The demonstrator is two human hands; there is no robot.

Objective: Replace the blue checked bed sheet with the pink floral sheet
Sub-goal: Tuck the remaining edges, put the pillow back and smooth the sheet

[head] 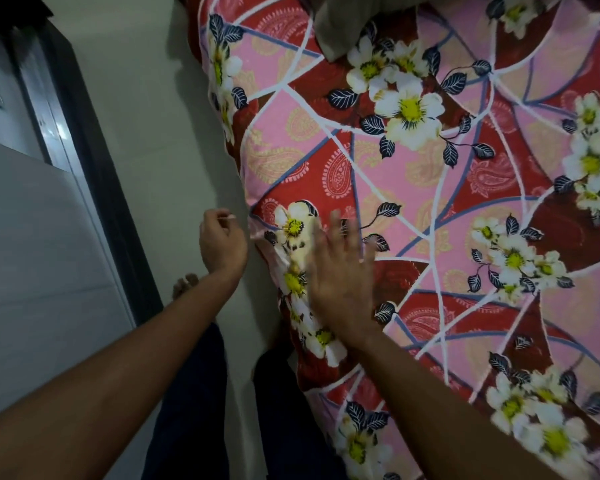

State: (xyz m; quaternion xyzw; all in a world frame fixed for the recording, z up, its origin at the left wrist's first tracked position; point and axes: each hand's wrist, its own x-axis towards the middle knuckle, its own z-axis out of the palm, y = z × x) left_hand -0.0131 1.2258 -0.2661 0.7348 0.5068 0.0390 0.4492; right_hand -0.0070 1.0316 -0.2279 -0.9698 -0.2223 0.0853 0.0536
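pink floral sheet (430,188): it is spread over the bed and fills the right of the view; pink and red panels, white lines, white flowers with yellow centres and dark leaves are printed on it. its left edge is draped down the side of the bed, next to the floor.
right hand (340,271): it is laid palm down on the sheet close to that left edge, fingers straight and spread; nothing is gripped. it is blurred.
left hand (222,244): it is held over the floor just beside the sheet's edge, fingers curled inward. a small fold of the sheet is drawn toward it, but whether cloth is pinched cannot be told.
beige cloth (329,26): it is seen lying on the sheet at the top of the view.
floor (174,133): pale, seen between the bed and a dark frame (94,161).
dark trousers (187,393): seen at the bottom; a bare foot (184,284) is placed on the floor beneath the left wrist.
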